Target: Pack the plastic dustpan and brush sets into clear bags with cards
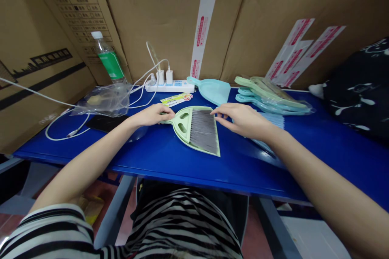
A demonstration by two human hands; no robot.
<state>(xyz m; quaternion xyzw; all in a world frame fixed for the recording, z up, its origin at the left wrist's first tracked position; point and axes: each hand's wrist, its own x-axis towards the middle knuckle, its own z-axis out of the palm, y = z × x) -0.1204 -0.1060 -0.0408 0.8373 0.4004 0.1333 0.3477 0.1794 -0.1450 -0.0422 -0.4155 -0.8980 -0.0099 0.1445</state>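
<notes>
A light green dustpan [183, 138] lies on the blue table, with a green hand brush [204, 129] nested in it, its grey bristles facing right. My left hand [153, 114] is closed around their handles at the left end. Over the far right corner of the bristles hovers my right hand [243, 119], fingers slightly bent and apart; whether the fingertips touch the bristles or pan edge is hard to tell. Partly hidden beneath my right forearm is a light blue brush [275, 119]. A light blue dustpan [214, 90] rests behind the green set.
Bagged green and blue dustpan sets [273, 99] are stacked at the back right. A power strip [173, 86] with white cables, a printed card [176, 99], a plastic bag [114, 101] and a bottle [110, 62] stand left. Cardboard [176, 20] walls the back; a dark patterned bag [358, 89] sits right.
</notes>
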